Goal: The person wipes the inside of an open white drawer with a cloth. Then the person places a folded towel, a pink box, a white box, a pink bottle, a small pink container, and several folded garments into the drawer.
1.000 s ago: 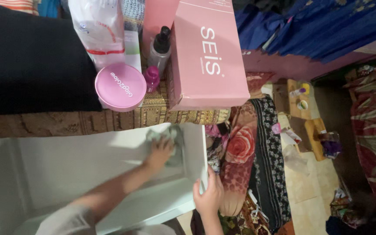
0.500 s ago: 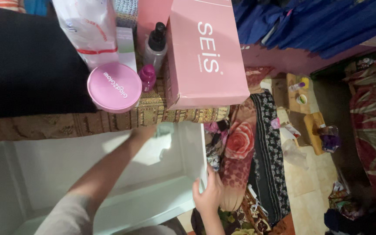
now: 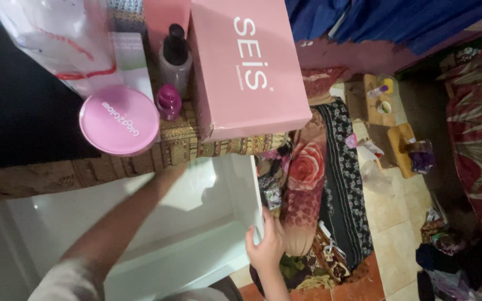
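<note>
The white door (image 3: 168, 223) of what looks like a small fridge or cabinet fills the lower left of the frame, its smooth, glossy face lit by a pale patch near the middle. Its long free edge runs up and down just right of centre. The right hand (image 3: 266, 248) clasps that edge low down, fingers curled over it and thumb on the near face, so this hand is plainly the nearer one to the edge. The left forearm (image 3: 121, 226) reaches diagonally from lower left up across the door face; the left hand itself slips out of sight under the patterned cloth (image 3: 73, 170) at the door's upper rim, so I cannot tell whether it is spread or closed.

Above, on that brown and gold woven cloth, stand a round pink lid (image 3: 119, 120), a small magenta bottle (image 3: 169, 101), a clear pump bottle with a black cap (image 3: 174, 58) and a large pink cardboard box (image 3: 246, 67). To the right lie a rose-printed bundle (image 3: 306, 184), tiled floor (image 3: 391, 228) and scattered clothing.
</note>
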